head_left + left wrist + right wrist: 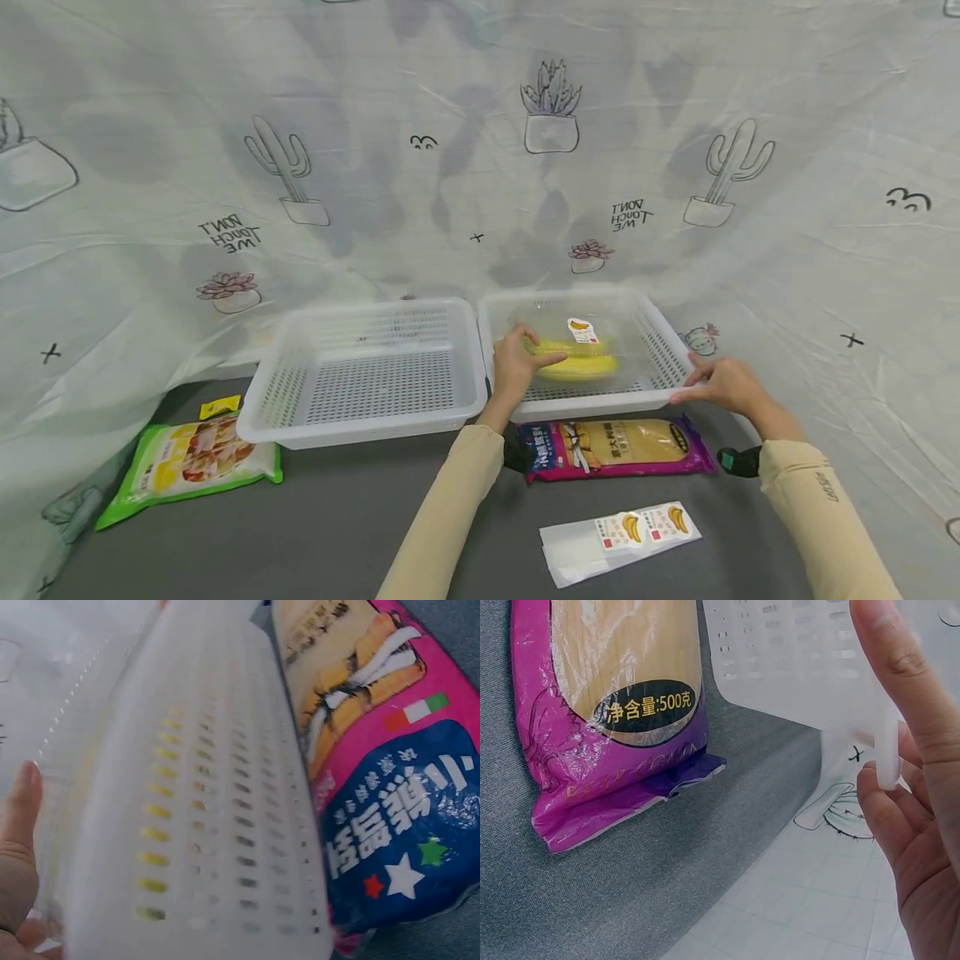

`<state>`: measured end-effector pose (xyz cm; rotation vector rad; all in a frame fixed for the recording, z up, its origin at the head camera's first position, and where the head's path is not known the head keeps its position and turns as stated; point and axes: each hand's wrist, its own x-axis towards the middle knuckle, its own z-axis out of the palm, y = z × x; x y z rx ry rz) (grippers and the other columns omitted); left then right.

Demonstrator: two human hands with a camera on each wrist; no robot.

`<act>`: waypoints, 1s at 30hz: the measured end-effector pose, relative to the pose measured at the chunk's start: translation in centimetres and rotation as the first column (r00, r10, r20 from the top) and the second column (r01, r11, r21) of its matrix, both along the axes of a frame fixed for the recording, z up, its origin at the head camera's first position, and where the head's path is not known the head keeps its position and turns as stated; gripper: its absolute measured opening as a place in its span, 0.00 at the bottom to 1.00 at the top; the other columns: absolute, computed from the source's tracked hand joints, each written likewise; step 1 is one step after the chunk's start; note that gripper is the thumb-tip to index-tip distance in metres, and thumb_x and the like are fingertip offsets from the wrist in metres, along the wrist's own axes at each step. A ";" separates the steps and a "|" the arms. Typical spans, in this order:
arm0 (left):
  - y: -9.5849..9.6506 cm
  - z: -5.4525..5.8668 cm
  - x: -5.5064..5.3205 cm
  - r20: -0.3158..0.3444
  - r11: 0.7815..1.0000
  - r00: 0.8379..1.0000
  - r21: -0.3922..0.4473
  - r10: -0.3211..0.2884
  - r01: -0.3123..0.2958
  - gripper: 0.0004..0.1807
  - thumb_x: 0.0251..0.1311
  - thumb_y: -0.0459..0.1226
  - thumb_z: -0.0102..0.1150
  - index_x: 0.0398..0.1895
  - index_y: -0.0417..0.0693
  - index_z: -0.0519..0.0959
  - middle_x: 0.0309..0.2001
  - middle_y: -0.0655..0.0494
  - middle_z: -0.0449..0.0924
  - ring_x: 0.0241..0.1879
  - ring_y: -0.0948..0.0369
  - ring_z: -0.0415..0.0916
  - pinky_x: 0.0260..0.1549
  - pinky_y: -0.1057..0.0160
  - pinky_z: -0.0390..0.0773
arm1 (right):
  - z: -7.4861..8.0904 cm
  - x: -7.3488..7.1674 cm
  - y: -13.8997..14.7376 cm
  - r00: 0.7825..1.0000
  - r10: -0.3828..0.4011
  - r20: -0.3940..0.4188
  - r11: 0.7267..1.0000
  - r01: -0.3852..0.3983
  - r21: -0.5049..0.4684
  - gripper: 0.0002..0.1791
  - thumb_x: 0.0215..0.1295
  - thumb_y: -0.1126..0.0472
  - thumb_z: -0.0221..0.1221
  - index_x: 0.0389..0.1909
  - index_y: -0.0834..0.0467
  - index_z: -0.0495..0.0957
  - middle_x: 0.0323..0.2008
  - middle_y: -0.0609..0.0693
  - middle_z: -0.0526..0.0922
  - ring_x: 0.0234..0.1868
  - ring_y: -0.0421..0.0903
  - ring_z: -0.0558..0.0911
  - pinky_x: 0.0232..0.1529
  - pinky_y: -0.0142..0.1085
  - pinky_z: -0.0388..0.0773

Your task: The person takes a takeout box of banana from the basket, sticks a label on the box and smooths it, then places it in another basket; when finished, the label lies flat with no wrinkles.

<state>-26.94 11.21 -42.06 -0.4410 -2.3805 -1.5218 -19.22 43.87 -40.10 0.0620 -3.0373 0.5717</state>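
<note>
A clear plastic box with yellow bananas inside and a banana label lies in the right white plastic basket. My left hand reaches over that basket's front left side and holds the box's left end between thumb and fingers. In the left wrist view, the basket wall hides part of this grip. At the front right corner my right hand pinches the basket's rim, thumb on one side and fingers on the other, as the right wrist view shows.
A second white basket stands to the left. A pink and blue noodle packet lies in front of the right basket, with a banana label strip nearer. A green food bag and a small yellow packet lie at left.
</note>
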 end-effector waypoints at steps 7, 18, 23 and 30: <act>0.5 -1.9 -0.6 0.245 0.986 0.968 -0.142 -0.047 0.084 0.27 0.37 0.45 0.80 0.36 0.38 0.80 0.57 0.38 0.75 0.47 0.51 0.78 0.44 0.62 0.79 | 0.1 0.3 -0.5 1.000 -0.013 0.009 1.000 0.013 -0.016 0.27 0.38 0.43 0.75 0.26 0.64 0.87 0.59 0.71 0.67 0.19 0.42 0.60 0.17 0.31 0.58; 0.3 -0.1 0.4 0.371 0.964 0.923 -0.197 -0.096 0.180 0.22 0.45 0.33 0.76 0.47 0.40 0.83 0.73 0.47 0.53 0.70 0.44 0.52 0.63 0.49 0.64 | 0.3 0.5 -0.2 0.999 -0.028 0.020 1.000 0.028 -0.012 0.27 0.39 0.43 0.76 0.27 0.65 0.86 0.59 0.71 0.66 0.19 0.42 0.61 0.17 0.32 0.59; 0.4 -0.2 0.3 0.354 0.971 0.933 -0.193 -0.063 0.139 0.21 0.44 0.33 0.76 0.45 0.39 0.84 0.72 0.47 0.57 0.70 0.43 0.53 0.64 0.49 0.62 | 0.2 0.3 -0.1 0.999 -0.026 0.030 1.000 0.026 -0.010 0.29 0.39 0.41 0.75 0.28 0.64 0.86 0.60 0.70 0.65 0.19 0.41 0.60 0.17 0.31 0.58; 0.7 -0.9 -0.2 0.335 0.986 0.942 -0.157 -0.004 0.061 0.23 0.43 0.32 0.76 0.46 0.36 0.83 0.72 0.45 0.57 0.69 0.42 0.55 0.65 0.50 0.61 | 0.0 0.1 -0.4 1.000 0.009 0.002 1.000 -0.009 -0.019 0.28 0.37 0.42 0.76 0.27 0.65 0.86 0.59 0.70 0.67 0.16 0.39 0.57 0.16 0.30 0.56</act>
